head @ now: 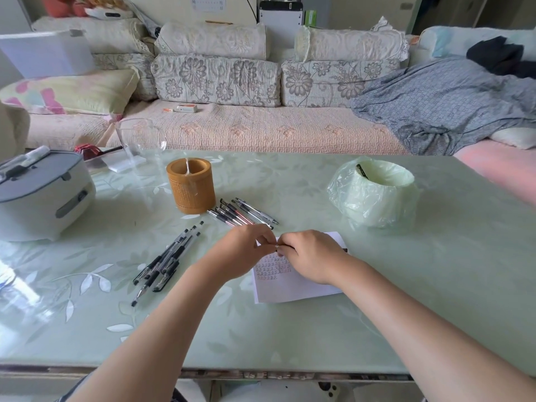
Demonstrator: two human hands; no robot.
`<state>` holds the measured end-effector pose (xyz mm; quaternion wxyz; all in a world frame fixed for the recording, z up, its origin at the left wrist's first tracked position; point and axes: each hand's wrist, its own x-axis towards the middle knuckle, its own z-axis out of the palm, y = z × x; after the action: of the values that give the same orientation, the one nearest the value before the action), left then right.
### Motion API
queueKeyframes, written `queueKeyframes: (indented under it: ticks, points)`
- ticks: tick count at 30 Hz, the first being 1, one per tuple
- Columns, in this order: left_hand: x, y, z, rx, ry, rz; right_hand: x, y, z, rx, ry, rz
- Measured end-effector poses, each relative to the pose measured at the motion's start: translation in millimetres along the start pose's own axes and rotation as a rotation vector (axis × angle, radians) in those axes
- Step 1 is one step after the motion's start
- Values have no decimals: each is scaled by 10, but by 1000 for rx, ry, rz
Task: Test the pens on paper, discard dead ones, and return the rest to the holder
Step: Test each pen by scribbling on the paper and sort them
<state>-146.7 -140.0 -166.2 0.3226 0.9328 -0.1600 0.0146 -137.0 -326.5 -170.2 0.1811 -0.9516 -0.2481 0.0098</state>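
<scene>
A pen (277,246) is noted pinched at one end by the left hand (243,252) and gripped by the right hand (310,256), both over the paper (295,288).

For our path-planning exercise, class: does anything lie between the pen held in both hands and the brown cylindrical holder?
Yes: a loose cluster of black-and-clear pens lies flat on the pale green table between the held pen and the brown cylindrical holder. Being low, it could likely be cleared by lifting.
</scene>
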Motion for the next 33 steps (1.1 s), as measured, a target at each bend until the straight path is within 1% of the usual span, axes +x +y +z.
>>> queueKeyframes:
  ticks: [5,9,12,14,15,17,19,21,23,26,28,31,33]
  points:
    - [1,-19,-27,-8,12,-8,-10,-13,15,-54,46,-2]
    - [7,-55,-54,28,-9,-15,4,-14,30,40,-20,62]
    - [22,-110,-68,112,-22,-52,-12,22,80,134,-75,136]
    - [31,-161,-85,172,-35,-93,-32,48,82,253,-69,161]
    - [32,-180,-92,198,-46,-115,-26,67,82,334,-40,164]
    - [34,-215,-96,245,-67,-145,-17,82,73,539,33,196]
    - [33,-229,-86,283,-77,-137,-13,93,92,749,74,232]
    - [37,-236,-83,302,-79,-116,-34,73,104,919,60,259]
    - [48,-241,-85,308,-73,-96,-55,65,102,1020,14,282]
    - [68,-227,-64,295,-68,-45,-92,87,107,1082,-54,257]
    - [73,-199,-38,278,-73,-3,-114,86,132,1115,-51,220]
    - [85,-165,7,253,-112,26,-138,67,155,1062,-12,209]
    - [104,-165,27,240,-124,24,-141,55,171,1049,-32,214]
